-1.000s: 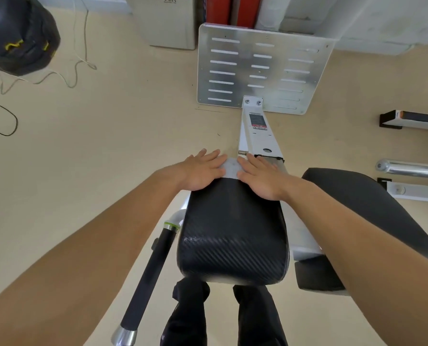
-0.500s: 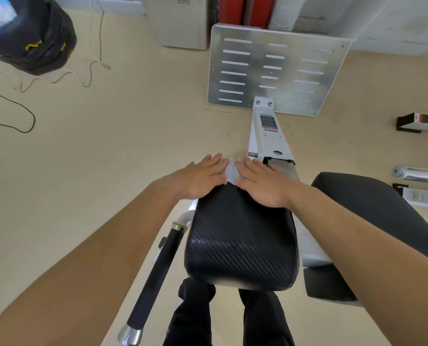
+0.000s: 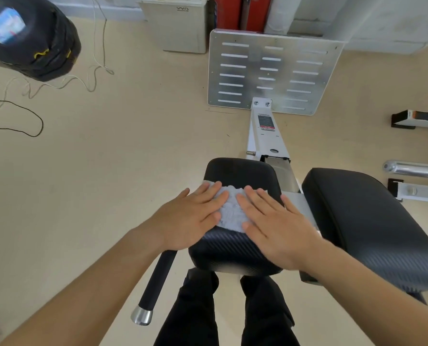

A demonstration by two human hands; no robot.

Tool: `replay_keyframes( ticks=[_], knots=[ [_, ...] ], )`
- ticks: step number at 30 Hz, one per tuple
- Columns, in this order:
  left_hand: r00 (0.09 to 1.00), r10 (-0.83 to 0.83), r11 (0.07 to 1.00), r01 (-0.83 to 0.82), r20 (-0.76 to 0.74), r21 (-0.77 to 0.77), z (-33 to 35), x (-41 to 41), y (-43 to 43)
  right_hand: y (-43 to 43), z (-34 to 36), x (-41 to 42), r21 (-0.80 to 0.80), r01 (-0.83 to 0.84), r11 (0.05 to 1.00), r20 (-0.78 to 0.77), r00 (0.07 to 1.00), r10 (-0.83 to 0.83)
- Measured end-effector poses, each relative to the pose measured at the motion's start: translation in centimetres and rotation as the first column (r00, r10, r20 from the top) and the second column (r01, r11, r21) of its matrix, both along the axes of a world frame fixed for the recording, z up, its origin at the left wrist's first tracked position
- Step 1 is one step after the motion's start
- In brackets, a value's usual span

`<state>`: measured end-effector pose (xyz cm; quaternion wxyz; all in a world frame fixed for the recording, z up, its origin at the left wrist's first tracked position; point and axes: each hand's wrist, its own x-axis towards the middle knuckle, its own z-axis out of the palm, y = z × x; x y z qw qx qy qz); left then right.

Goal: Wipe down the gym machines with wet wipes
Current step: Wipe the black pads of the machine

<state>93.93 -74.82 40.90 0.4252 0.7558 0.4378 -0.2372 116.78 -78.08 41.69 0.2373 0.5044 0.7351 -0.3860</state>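
Since the wet wipe point(image 3: 230, 211) sits bunched on the middle of the black pad point(image 3: 232, 250), the left hand point(image 3: 193, 218) and right hand point(image 3: 275, 226) lie flat and outstretched over it, gripping nothing, probably to spread pressure. A second pad point(image 3: 357, 221) sits at three o'clock, with the footplate point(image 3: 270, 71) at twelve.

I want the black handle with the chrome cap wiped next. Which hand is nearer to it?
Left. The left hand lies flat on the wipe, its heel over the upper end of the handle; the right hand presses the wipe across the pad, farther off.
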Motion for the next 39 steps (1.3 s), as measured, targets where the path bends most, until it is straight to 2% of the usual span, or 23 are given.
replay_keyframes(
  ticks=[6, 10, 13, 17, 20, 25, 27, 30, 33, 39],
  knots=[
    [0.989, -0.110, 0.993, 0.105, -0.099, -0.052, -5.5, 5.1, 7.0, 6.6, -6.6, 2.4, -0.133, 0.187, 0.973, 0.105, 0.979, -0.174],
    [0.982, -0.136, 0.984, 0.119, -0.131, -0.129, -9.0, 8.1, 10.3, 8.6, -9.7, 3.8, -0.184, 0.336, 0.924, 0.075, 0.942, -0.327],
    [0.982, -0.139, 0.984, 0.122, -0.131, -0.130, -8.7, 8.4, 10.3, 7.9, -9.3, 4.0, -0.193, 0.399, 0.897, 0.034, 0.916, -0.400],
    [0.984, -0.162, 0.984, 0.155, -0.073, -0.092, -4.3, 5.8, 6.5, 4.2, -5.4, 3.9, -0.154, 0.266, 0.952, 0.014, 0.964, -0.267],
    [0.989, -0.141, 0.983, 0.135, -0.038, -0.122, -2.0, 3.9, 4.3, 2.0, -3.3, 4.0, -0.125, 0.142, 0.982, 0.031, 0.990, -0.139],
    [0.994, -0.096, 0.989, 0.089, -0.057, -0.114, -5.5, 5.6, 7.3, 5.4, -6.2, 2.8, -0.145, 0.227, 0.963, 0.019, 0.974, -0.227],
    [0.999, -0.038, 0.995, 0.036, -0.020, -0.089, -7.3, 6.2, 8.4, 7.4, -8.1, 2.1, -0.151, 0.248, 0.957, 0.027, 0.969, -0.247],
    [0.999, -0.037, 0.999, 0.037, 0.002, -0.027, -8.4, 5.8, 8.2, 8.3, -8.9, 1.3, -0.143, 0.218, 0.965, 0.038, 0.976, -0.215],
    [0.996, -0.093, 0.996, 0.093, -0.004, -0.015, -6.1, 4.4, 5.7, 6.1, -6.4, 1.0, -0.122, 0.140, 0.983, -0.008, 0.990, -0.142],
    [0.999, -0.040, 0.996, 0.038, 0.023, 0.078, 1.2, 0.5, -1.8, -0.5, 0.6, 1.1, -0.015, 0.008, 1.000, -0.033, 0.999, -0.009]
  ],
)
